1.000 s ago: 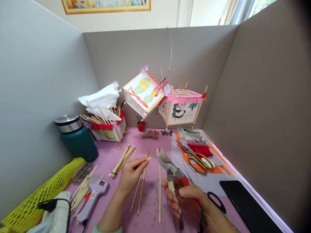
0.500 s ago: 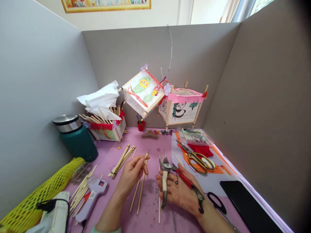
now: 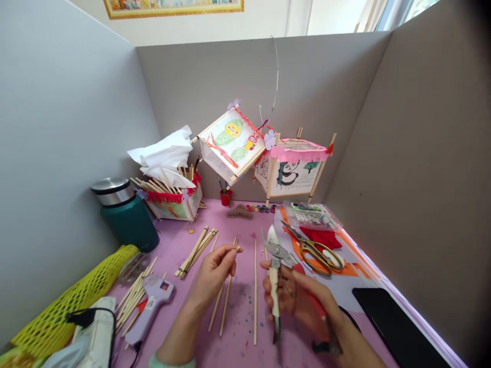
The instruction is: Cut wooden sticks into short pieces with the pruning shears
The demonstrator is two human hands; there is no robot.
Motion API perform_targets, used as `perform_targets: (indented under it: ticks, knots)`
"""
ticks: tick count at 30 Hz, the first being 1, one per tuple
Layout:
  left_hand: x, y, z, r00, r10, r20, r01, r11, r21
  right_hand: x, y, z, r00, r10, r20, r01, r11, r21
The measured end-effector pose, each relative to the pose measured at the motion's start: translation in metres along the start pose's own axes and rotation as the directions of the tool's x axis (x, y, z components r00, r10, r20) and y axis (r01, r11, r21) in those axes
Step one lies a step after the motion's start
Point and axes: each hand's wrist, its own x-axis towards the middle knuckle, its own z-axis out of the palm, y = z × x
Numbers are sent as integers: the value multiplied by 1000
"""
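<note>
Fingers pinched together, my left hand [image 3: 218,270] holds a small piece of wooden stick [image 3: 238,248] at its fingertips, above two thin sticks [image 3: 226,305] on the purple table. On the right, my right hand [image 3: 303,296] has its fingers around the pruning shears [image 3: 275,286], which have one white and one red handle. Their blades are apart and point up and away. Another long stick [image 3: 255,291] lies between my hands. Two bundles of sticks [image 3: 196,251] are left of my left hand.
Paper lanterns [image 3: 232,140] [image 3: 293,171] hang at the back. A teal bottle [image 3: 128,220], a glue gun [image 3: 149,309] and loose sticks [image 3: 134,296] are on the left. Gold scissors [image 3: 316,253], coloured paper [image 3: 345,291] and a black phone [image 3: 395,324] are on the right.
My right hand has turned from palm-up and closed its fingers more around the shears, moving slightly right. My left hand keeps its pinch. The whole view has shifted a little.
</note>
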Motion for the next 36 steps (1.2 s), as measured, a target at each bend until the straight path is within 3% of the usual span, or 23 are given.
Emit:
perform_targets:
  ticks: [3, 7, 10, 15, 36]
  knots:
    - [-2, 4, 3, 1000, 23, 2, -23, 1000, 2, 6, -8, 5, 998, -52, -17, 47, 975, -218]
    - [-4, 4, 4, 999, 41, 23, -41, 999, 13, 22, -3, 11, 973, -228, -19, 161, 740, -653]
    - [-4, 1, 4, 997, 69, 41, -71, 997, 35, 23, 4, 12, 961, -275, 25, 194, 608, -770]
    - [-2, -2, 3, 989, 140, 54, -145, 984, 104, 19, 12, 12, 970, -243, 9, 125, 465, -876]
    - [-3, 7, 3, 983, 176, 47, -182, 949, 258, 22, 22, 14, 967, -253, -9, 120, 491, -863]
